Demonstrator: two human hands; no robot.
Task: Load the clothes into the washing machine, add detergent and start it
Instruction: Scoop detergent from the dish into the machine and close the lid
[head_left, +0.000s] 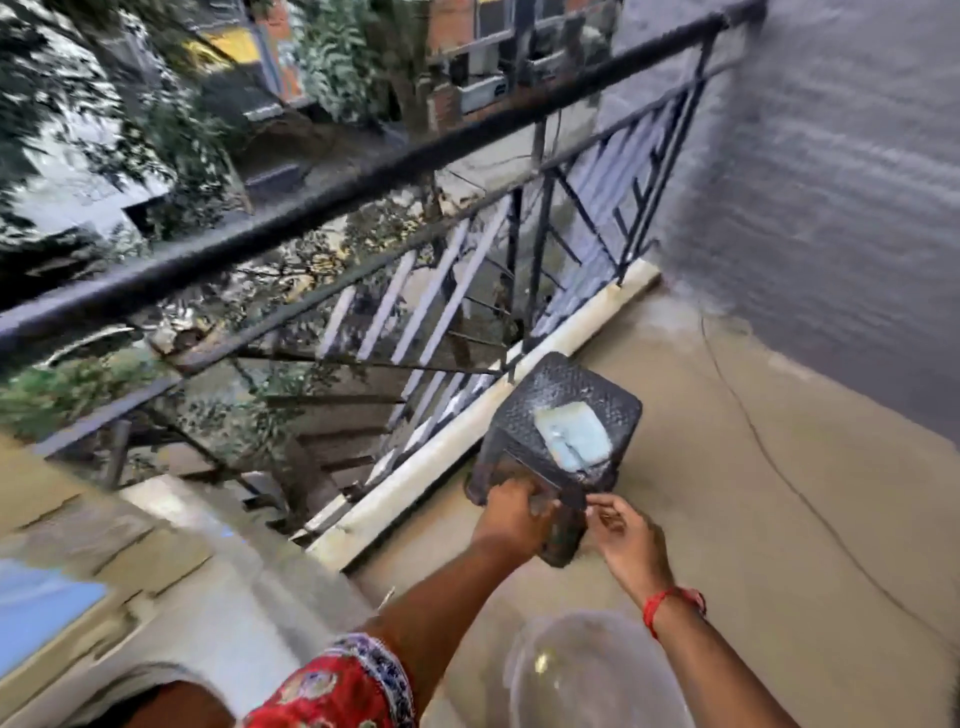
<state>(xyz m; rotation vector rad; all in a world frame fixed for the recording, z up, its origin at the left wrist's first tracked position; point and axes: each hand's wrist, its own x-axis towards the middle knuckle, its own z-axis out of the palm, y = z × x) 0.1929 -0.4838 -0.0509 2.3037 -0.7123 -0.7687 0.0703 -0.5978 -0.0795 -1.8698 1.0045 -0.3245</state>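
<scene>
A dark plastic stool (566, 415) stands on the balcony floor beside the railing, with a pale blue bar, probably soap (574, 436), lying on its seat. My left hand (511, 512) grips the stool's near edge and leg. My right hand (626, 535) reaches toward the same leg, with loosely bent fingers just touching it. A clear round lid or bowl (597, 670) shows at the bottom edge below my right arm. No washing machine or clothes can be made out; the frame is blurred.
A black metal railing (395, 171) runs diagonally along the balcony edge on a white curb (467, 431). A grey wall (831, 182) closes the right side. A thin cable (779, 467) lies across the tan floor. A white surface (171, 597) sits lower left.
</scene>
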